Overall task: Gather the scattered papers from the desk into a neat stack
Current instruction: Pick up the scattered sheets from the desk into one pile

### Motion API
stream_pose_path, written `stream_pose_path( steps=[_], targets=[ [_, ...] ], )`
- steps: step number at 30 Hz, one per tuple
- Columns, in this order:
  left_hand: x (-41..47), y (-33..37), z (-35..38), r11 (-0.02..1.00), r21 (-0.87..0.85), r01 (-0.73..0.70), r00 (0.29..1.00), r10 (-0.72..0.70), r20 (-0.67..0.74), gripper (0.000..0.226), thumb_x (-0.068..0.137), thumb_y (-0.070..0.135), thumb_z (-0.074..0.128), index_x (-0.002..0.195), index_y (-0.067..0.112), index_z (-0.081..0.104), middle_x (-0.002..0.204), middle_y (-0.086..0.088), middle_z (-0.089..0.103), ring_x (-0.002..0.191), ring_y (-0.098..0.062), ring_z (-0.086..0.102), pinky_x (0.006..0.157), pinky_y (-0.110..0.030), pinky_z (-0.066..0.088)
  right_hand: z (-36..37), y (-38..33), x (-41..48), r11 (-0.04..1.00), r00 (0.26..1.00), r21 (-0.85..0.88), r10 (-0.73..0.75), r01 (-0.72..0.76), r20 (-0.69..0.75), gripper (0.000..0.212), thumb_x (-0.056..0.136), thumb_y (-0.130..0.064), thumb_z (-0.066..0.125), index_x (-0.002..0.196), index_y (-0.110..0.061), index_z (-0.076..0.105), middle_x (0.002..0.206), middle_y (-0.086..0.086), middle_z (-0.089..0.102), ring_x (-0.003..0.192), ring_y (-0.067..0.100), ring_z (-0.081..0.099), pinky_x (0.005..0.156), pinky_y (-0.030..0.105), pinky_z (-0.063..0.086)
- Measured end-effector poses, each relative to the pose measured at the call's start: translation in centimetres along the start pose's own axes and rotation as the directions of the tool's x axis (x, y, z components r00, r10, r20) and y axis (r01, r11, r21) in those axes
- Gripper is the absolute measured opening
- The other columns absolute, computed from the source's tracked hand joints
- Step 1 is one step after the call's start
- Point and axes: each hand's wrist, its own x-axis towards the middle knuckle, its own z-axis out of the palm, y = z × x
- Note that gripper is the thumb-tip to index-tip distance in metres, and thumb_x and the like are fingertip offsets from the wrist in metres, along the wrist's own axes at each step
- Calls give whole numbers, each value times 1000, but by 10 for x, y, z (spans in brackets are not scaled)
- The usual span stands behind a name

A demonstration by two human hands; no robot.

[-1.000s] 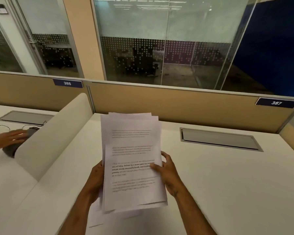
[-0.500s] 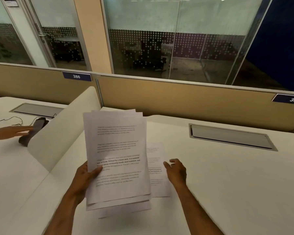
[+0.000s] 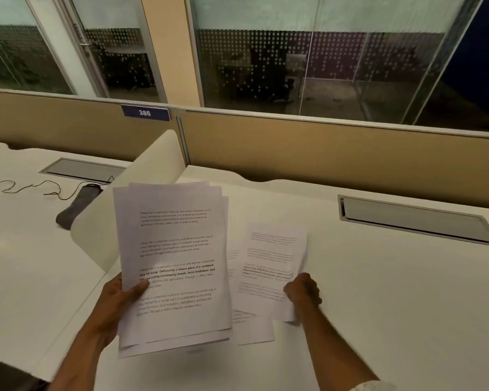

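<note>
My left hand [image 3: 116, 303] holds the stack of papers [image 3: 172, 263] up off the desk [image 3: 378, 292], tilted toward me. Thumb lies across the front sheet at its left edge, near the bold paragraph; the other fingers are behind the sheets, out of sight. Stack is uneven: corners fan out at the top, lower edges step out at the bottom.

My right hand [image 3: 302, 290] is closed on a single sheet [image 3: 268, 266], pinching its right edge low down. That sheet is lifted and curls a little at the pinched side. It sits just to the right of the stack, its left edge hidden behind it.

Another sheet [image 3: 251, 328] lies flat on the desk under the lifted one, its lower corner showing between the stack and my right wrist.

White divider [image 3: 124, 210] stands to the left of the stack. Beyond it, on the neighbouring desk, a dark object [image 3: 76, 206] with a thin cable [image 3: 26, 189]. Closed metal flap [image 3: 412, 221] set into the desk far right.
</note>
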Motion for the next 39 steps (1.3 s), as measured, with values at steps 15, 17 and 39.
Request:
stream_pose_path(
  steps=[15,17,39],
  targets=[
    [4,17,-35,998,-52,-20,999,18,-43,23,91,5,64,106,22,70,96,-6,82,79,-27,79,60,-36,65,49,-12,-66,983,985,94,-165,160,51,58,84,-29,75,130,-1,53,134,17,53,121,34,55,96,37,53],
    [4,14,-35,998,-56,-16,999,14,-44,24,91,4,64,106,22,70,95,-6,82,79,-26,79,60,-35,65,60,-14,-79,976,984,-135,-175,171,-23,55,85,-36,73,126,-7,50,132,13,46,119,29,50,90,36,55],
    [30,9,23,997,-72,-17,994,25,106,28,88,7,69,116,8,65,100,-15,80,84,-36,78,61,-38,64,-159,-10,-67,476,859,815,-510,329,-49,52,73,-1,82,120,-16,64,113,7,76,99,30,74,78,41,63]
  ],
)
